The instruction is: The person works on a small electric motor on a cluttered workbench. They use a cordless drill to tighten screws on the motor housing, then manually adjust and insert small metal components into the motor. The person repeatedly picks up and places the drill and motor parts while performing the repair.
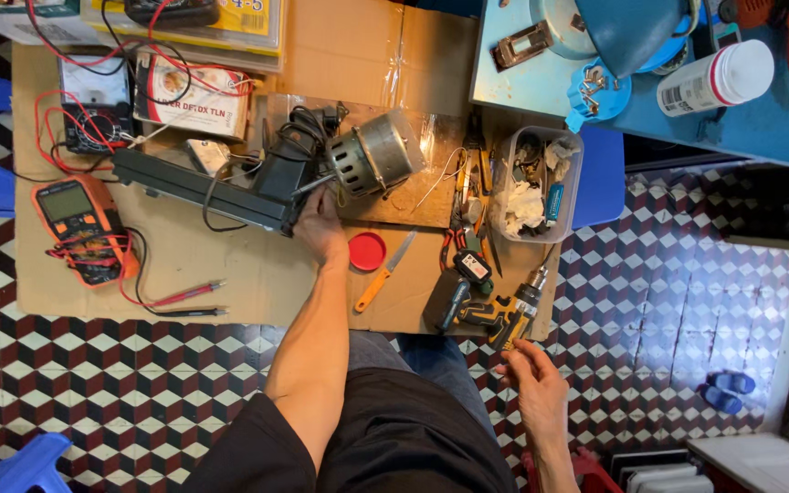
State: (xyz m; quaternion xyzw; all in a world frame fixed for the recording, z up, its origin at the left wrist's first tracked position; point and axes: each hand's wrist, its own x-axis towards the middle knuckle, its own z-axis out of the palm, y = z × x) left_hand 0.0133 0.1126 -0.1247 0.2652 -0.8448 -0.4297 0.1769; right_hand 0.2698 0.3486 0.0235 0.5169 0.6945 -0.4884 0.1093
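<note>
My left hand reaches forward and grips the black housing of a long dark appliance body lying across the cardboard. A silver electric motor with black wires sits at its right end. My right hand is low at the cardboard's near right corner, fingers curled close to the grip of a yellow and black cordless drill; whether it grips the drill I cannot tell.
An orange multimeter with red and black probes lies at left. A red lid, an orange-handled knife, pliers and a clear tub of parts lie near the motor. A blue table stands at upper right.
</note>
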